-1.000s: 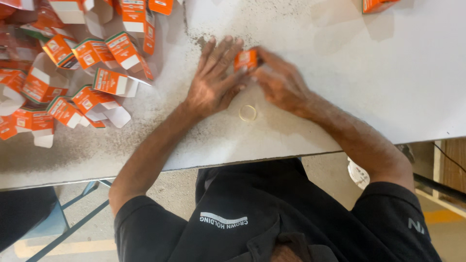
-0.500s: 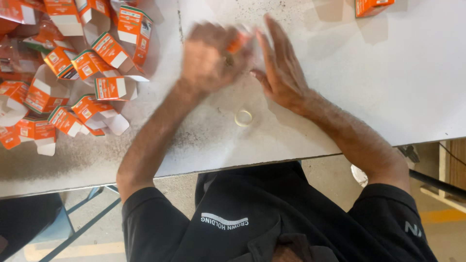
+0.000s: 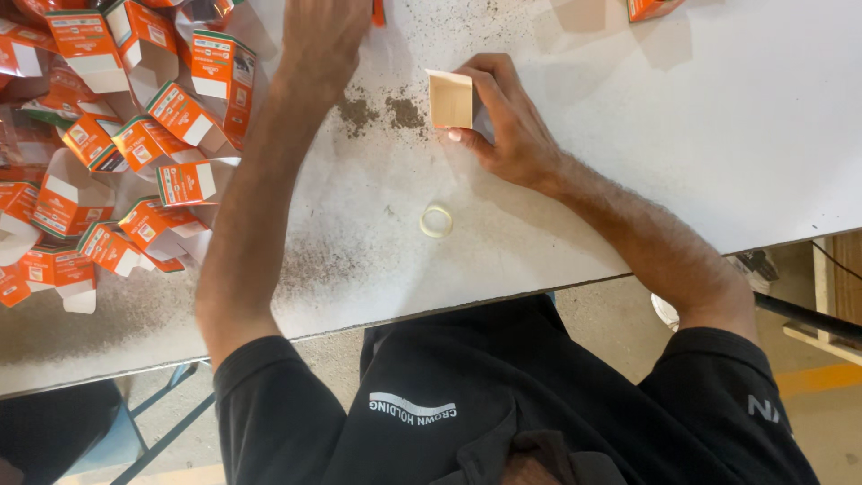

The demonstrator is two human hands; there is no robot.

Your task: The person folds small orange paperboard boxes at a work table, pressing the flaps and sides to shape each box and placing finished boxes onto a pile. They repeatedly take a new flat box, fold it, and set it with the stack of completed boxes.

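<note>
My left hand (image 3: 325, 40) reaches to the far edge of the white table (image 3: 628, 135), its fingers partly cut off by the frame. A small orange carton (image 3: 378, 11) shows as a sliver in its grip. My right hand (image 3: 505, 121) rests on the table and pinches a small tan cardboard piece (image 3: 451, 99) between thumb and fingers, holding it on edge. Dark powder (image 3: 382, 112) is spilled just left of that piece. A pale rubber ring (image 3: 436, 220) lies on the table nearer to me, between my forearms.
A heap of several open orange-and-white cartons (image 3: 135, 153) covers the table's left side. Another orange carton (image 3: 651, 7) sits at the top right edge. The table's near edge (image 3: 449, 305) runs just above my dark shirt.
My hands have parted: the left has gone up and away with the orange carton, and the right stays, now holding the tan piece. Dark powder is now visible on the table.
</note>
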